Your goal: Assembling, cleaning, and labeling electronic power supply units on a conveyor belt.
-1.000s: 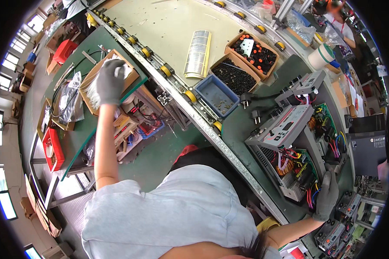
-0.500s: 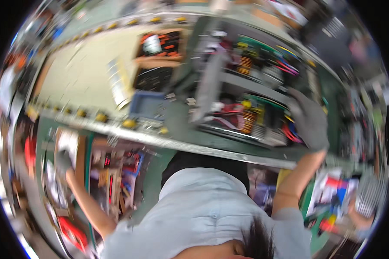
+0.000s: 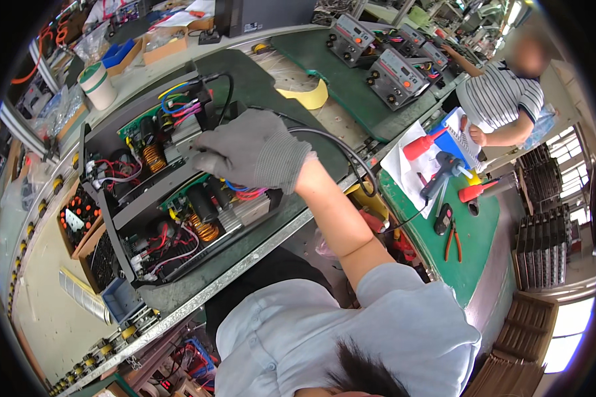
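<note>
Right hand (image 3: pixel 255 155), grey knit glove, lies curled and palm-down on the open black metal chassis (image 3: pixel 153 198) packed with green circuit boards, copper coils and coloured wiring; fingers look bent over the board's top edge, but whether they grip anything I cannot tell. Left hand is out of view. Chassis sits on the dark green bench mat (image 3: pixel 265 79), a thick black cable (image 3: pixel 351 159) looping just right of the glove. Looks like internal wiring or seating work; next move needs careful finger placement among the leads.

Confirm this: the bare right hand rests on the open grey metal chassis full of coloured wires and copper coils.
Wrong in one respect: the right hand is not bare; it wears a grey knitted glove. The head view shows it resting on the open grey metal chassis full of coloured wires and copper coils.
</note>
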`<state>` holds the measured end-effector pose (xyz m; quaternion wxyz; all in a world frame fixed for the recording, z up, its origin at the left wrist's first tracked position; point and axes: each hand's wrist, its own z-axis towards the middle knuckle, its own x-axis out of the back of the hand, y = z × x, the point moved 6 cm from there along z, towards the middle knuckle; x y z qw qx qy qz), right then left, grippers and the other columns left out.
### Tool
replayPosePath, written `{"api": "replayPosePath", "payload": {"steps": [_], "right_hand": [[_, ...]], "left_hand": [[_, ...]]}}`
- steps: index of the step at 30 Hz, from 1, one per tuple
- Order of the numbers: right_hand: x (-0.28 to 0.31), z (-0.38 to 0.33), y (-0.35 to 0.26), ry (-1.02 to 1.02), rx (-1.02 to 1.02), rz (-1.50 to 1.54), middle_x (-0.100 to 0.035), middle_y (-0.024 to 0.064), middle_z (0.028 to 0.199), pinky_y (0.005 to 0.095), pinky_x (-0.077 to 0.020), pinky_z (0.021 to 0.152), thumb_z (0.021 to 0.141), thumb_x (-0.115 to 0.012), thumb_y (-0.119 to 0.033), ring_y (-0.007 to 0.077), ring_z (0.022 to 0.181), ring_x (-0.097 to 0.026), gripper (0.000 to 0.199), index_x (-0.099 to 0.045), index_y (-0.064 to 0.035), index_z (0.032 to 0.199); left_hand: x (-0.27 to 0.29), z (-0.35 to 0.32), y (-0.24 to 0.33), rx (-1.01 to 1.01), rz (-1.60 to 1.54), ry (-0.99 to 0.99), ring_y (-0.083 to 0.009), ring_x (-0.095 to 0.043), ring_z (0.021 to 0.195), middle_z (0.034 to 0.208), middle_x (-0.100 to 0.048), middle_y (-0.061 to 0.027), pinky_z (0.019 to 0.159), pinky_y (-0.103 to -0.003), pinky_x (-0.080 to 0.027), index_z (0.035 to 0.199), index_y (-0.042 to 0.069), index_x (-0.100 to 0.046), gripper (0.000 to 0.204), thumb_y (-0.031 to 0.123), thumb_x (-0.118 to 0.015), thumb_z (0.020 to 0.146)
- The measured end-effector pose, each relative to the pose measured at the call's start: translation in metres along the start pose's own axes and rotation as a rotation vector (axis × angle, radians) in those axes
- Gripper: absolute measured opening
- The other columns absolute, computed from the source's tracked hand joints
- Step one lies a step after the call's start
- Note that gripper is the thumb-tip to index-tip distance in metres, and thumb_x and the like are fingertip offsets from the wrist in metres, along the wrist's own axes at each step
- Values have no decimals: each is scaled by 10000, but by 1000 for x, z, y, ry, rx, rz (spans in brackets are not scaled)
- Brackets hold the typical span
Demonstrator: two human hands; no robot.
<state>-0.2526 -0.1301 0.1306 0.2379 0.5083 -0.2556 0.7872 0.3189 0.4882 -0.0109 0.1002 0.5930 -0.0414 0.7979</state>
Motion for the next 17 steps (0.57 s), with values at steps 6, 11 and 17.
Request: {"api": "replayPosePath", "payload": {"steps": [6, 11, 17], "right_hand": [[5, -1, -1, 61, 31, 35, -633, 89, 716, 400, -486, 607, 853, -508, -422, 296, 677, -623, 318, -649, -158, 960], [4, -2, -2, 60, 29, 27, -637, 87, 731, 397, -484, 620, 850, -519, -411, 290, 682, -623, 297, -651, -165, 953], [4, -1, -3, 0, -13, 47, -636, 95, 729, 382, -486, 647, 853, -520, -395, 282, 698, -627, 284, -651, -169, 964]], "left_hand": [[26, -5, 30, -30, -143, 280, -273, -628, 780, 866, -658, -148, 682, -361, -486, 941, 27, -643, 277, 255, -676, 788], [47, -22, 53, 35, -211, 429, -267, -631, 756, 847, -666, -142, 661, -354, -491, 889, 11, -651, 211, 212, -644, 826], [52, -14, 47, -145, -586, 645, -287, -614, 770, 917, -656, -176, 679, -385, -486, 980, 52, -631, 204, 228, -583, 888]]}}
